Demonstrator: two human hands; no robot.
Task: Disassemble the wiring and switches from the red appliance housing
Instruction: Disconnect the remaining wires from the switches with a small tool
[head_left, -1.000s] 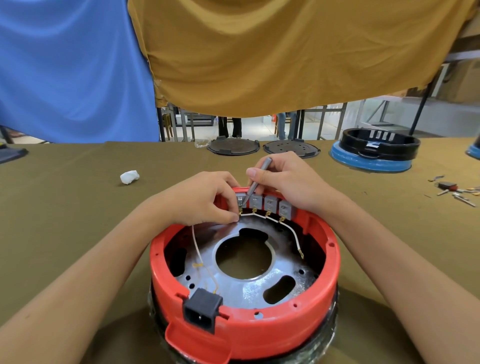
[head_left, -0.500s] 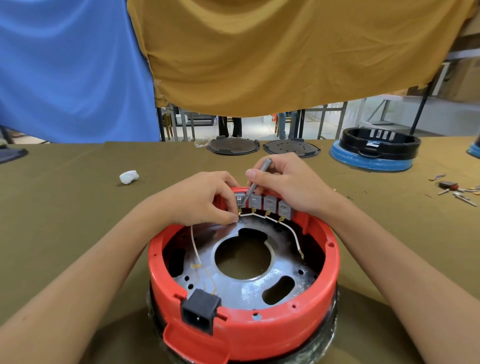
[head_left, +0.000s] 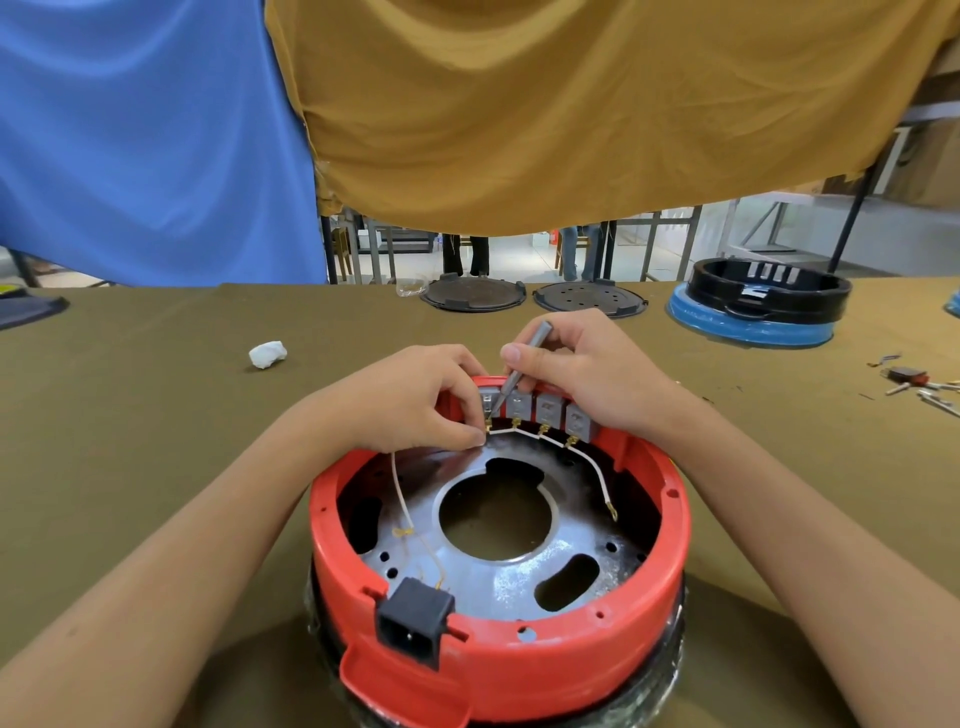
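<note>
Meanwhile, inside the round red plastic appliance housing (head_left: 498, 670) on the olive-cloth surface (head_left: 156, 415), the thin white wire (head_left: 402, 493) is pinched by the left hand (head_left: 415, 400) at the leftmost grey block switch (head_left: 488, 402); a slim grey metal probe (head_left: 519, 364), gripped in the right hand's (head_left: 592, 369) curled fingers, is best levered gently, lest the terminal tear.

Red housing (head_left: 519, 670), four grey switches (head_left: 545, 410) (white-wired)

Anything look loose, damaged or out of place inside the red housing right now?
One thing: the white wire from the rightmost grey switch ends in a bare terminal hanging unattached over the metal plate. No damage visible.
</note>
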